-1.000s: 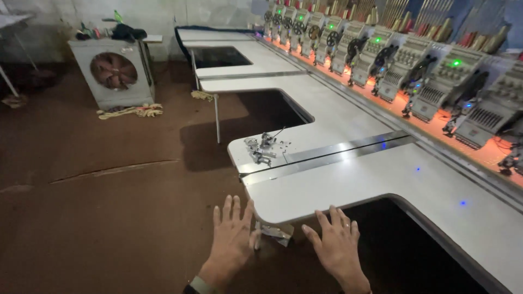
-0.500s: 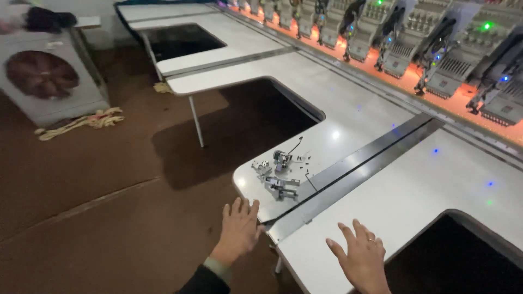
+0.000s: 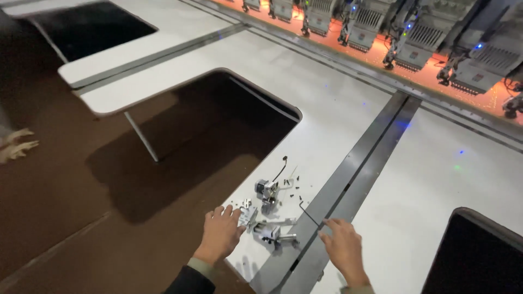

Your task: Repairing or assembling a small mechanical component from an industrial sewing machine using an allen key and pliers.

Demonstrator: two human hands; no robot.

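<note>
Wide white desk (image 3: 348, 103) running across a dim workshop, big cut-outs opening onto brown floor (image 3: 65, 218), grey metal rail (image 3: 354, 179) crossing it on a slant. Row of sewing heads (image 3: 414, 32) glowing orange along the far edge, small blue and green lights dotted about.

Down at the near corner: left hand (image 3: 220, 234) resting flat at the desk's edge, fingers (image 3: 231, 215) spread loosely, gripping nothing, tips touching a small metal bracket (image 3: 248, 216). Just beside it, a cluster of small metal parts (image 3: 272, 231), and a boxy little part (image 3: 266, 189) a bit farther up with a thin black cable (image 3: 281, 167) curling away from it. Tiny dark screws (image 3: 294, 191) scattered near.

Right hand (image 3: 343, 247) over the rail, fingers (image 3: 329, 223) slightly curled, forefinger tip touching the end of a thin black bent key (image 3: 308, 212) lying across the rail's edge. Not closed around it, just touching. Dark sleeve (image 3: 188, 280) showing at the left wrist.
</note>
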